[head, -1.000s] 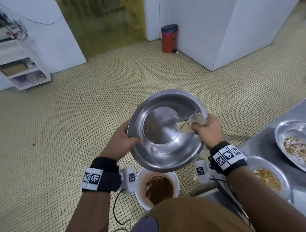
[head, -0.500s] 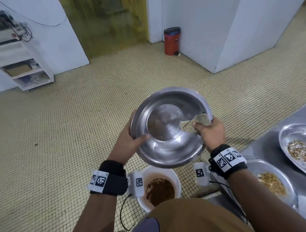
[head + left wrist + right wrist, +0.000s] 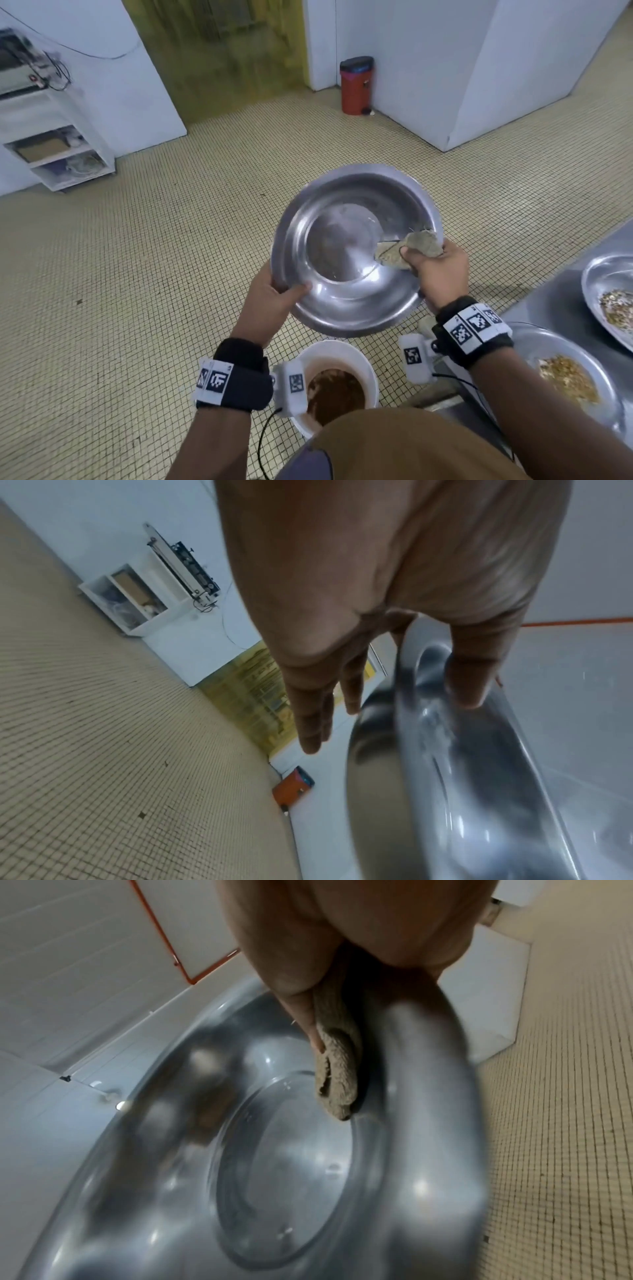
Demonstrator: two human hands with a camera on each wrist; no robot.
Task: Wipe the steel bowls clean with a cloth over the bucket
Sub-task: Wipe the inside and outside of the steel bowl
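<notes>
A large steel bowl [image 3: 352, 250] is held tilted in the air above and beyond a white bucket [image 3: 337, 349] of brown slop. My left hand [image 3: 274, 298] grips its lower left rim, thumb inside and fingers behind; the left wrist view shows the thumb on the bowl [image 3: 445, 750]. My right hand [image 3: 438, 270] pinches a tan cloth [image 3: 411, 248] against the bowl's inner right wall. In the right wrist view the cloth [image 3: 337, 1077] lies folded against the bowl [image 3: 274, 1164] near the edge of its flat bottom.
A steel counter [image 3: 561, 294] at the right carries two more steel bowls [image 3: 603, 284] [image 3: 534, 346] holding food scraps. The tiled floor [image 3: 154, 274] spreads out ahead. A red bin [image 3: 356, 89] stands by the far wall and a white shelf unit [image 3: 58, 144] at the left.
The bowl has shifted a little to the right and up in the view. My left hand's grip slid along the lower rim. The cloth stays at the inner right wall.
</notes>
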